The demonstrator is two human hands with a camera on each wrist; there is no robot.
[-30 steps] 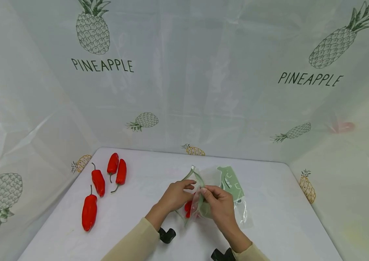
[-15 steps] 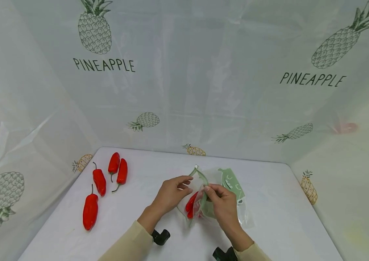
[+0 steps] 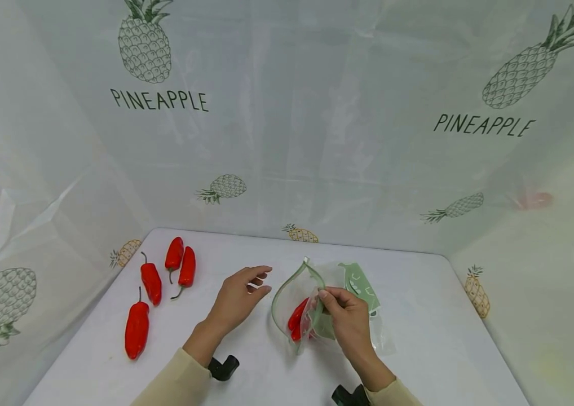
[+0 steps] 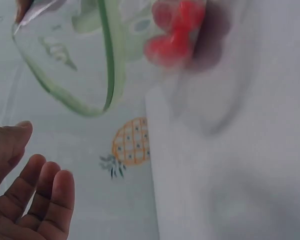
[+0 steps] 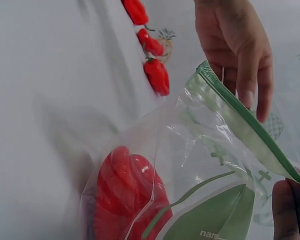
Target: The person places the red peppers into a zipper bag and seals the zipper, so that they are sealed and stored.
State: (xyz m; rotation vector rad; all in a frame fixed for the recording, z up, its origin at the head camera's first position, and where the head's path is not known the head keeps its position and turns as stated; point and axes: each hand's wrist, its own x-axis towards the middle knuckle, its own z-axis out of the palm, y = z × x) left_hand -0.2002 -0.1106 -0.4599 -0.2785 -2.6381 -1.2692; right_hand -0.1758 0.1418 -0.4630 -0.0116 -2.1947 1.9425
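Note:
A clear zip bag [image 3: 283,304] with a green-edged mouth stands gaping at mid table. Red peppers [image 5: 122,185] show through its plastic, at the bottom. My right hand [image 3: 348,321] pinches the bag's green rim between thumb and fingers; only its fingertips [image 5: 287,210] appear in the right wrist view. To the left of the bag, my left hand [image 3: 238,299] is apart from it, fingers loosely bent and holding nothing. In the left wrist view that hand [image 4: 35,195] has thumb and fingers spread, below the bag's mouth [image 4: 65,100].
Several loose red peppers lie at the table's left side, the nearest one [image 3: 137,331] close to the edge. Flat clear bags with a green print [image 3: 360,285] lie behind the right hand. A pineapple-printed sheet [image 3: 287,141] walls the table's back and sides.
My left hand has let go of the bag's rim and moved left, away from it. The bag's mouth now shows wider. My right hand keeps its pinch, almost unmoved.

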